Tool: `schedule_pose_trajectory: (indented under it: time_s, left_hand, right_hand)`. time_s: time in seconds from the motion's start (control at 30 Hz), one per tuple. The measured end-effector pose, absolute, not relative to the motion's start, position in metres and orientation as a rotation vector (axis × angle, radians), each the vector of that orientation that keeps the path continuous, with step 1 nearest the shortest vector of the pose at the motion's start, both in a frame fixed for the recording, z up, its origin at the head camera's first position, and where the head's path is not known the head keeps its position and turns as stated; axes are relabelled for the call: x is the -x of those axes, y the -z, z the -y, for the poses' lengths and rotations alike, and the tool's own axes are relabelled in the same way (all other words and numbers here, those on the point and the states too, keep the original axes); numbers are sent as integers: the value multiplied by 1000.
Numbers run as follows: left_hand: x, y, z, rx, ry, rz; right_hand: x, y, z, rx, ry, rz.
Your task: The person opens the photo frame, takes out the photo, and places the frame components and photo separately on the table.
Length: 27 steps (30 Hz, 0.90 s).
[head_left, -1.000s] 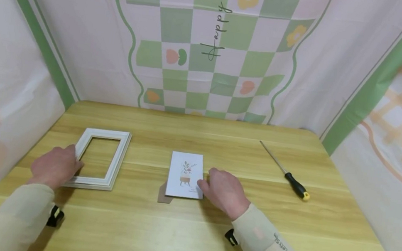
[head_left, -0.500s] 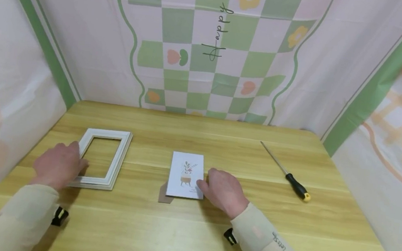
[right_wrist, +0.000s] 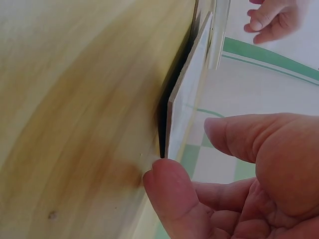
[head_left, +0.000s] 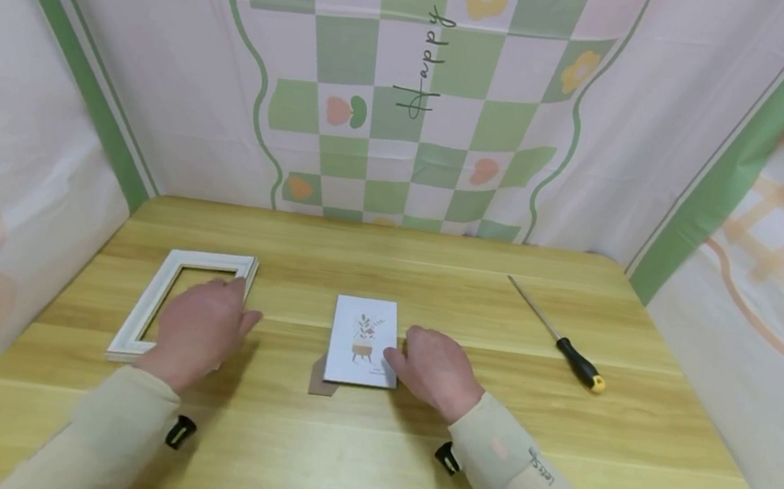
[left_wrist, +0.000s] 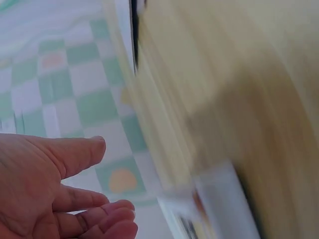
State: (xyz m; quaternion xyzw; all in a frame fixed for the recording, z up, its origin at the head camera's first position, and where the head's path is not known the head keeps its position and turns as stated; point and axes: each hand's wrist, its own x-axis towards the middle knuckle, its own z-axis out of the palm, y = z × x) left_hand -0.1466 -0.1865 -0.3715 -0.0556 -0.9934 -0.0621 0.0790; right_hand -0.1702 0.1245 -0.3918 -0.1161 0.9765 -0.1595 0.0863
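My left hand (head_left: pixel 200 327) hovers over the right side of a white picture frame (head_left: pixel 150 296) with its centre bare, fingers loosely extended and holding nothing. In the left wrist view that hand (left_wrist: pixel 75 189) shows its thumb apart from the fingers, with a blurred corner of the frame (left_wrist: pixel 227 199) below. My right hand (head_left: pixel 441 373) is at the right edge of a small white picture panel (head_left: pixel 359 330) printed with a potted plant. From the right wrist view, a fingertip meets the panel's (right_wrist: pixel 187 84) edge, while the thumb is held off its face.
A brown piece (head_left: pixel 324 379) sticks out from under the panel's lower left corner. To the right lies a screwdriver (head_left: pixel 577 365) with a black and yellow handle. The wooden table (head_left: pixel 306 462) ends at a hanging patterned cloth (head_left: pixel 400 115).
My left hand has left the frame's left side and moved rightward across it. The frame stays put. My right hand keeps its place at the panel's edge.
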Motion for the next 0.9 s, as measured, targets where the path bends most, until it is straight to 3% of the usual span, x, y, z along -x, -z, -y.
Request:
schedule_pose_trajectory:
  time_s: [0.4,0.9]
  left_hand:
    - [145,389,117,367,363,3051]
    - [148,413,83,421,380,3169]
  right_hand:
    - [172,393,-125,320,479,-2911]
    - [176,393,-121,299,533,-2877]
